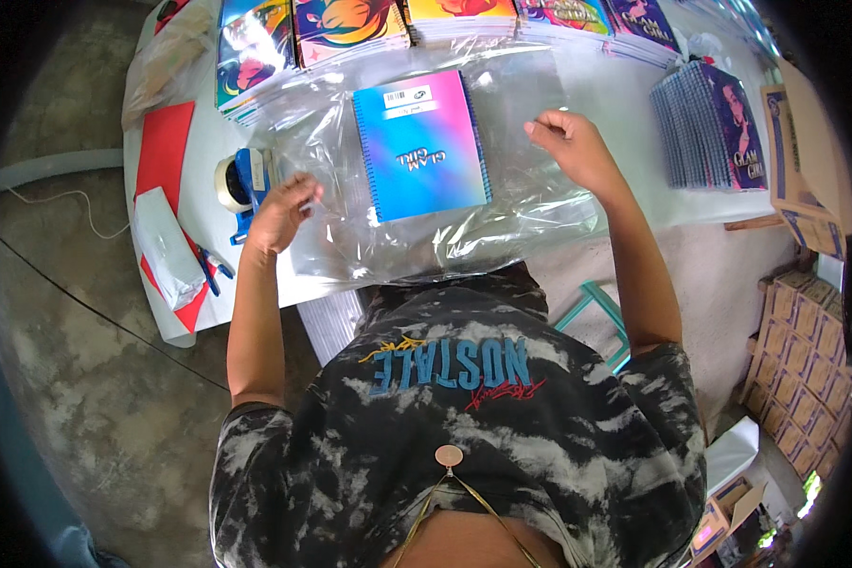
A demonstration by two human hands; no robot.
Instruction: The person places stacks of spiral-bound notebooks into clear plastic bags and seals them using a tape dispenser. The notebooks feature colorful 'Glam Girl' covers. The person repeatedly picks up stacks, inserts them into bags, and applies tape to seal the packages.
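A blue-to-pink spiral notebook (424, 151), with a barcode label on its cover, lies on a large clear plastic sheet (336, 241) spread over the table. To its left, my left hand (289, 210) is over the sheet beside the tape dispenser, its fingers loosely bent and apart and nothing visible in them. On the notebook's other side is my right hand (576, 147), with the thumb and curled fingers drawn together. Whether a bit of the plastic is pinched there cannot be made out. Neither hand touches the notebook.
Stacks of colourful notebooks (350, 33) line the far edge, with another notebook stack (710, 128) at the right. A blue tape dispenser (246, 189), red sheets (166, 142) and a white wrapped bundle (168, 246) lie at the left. Cardboard boxes (805, 364) are piled on the right.
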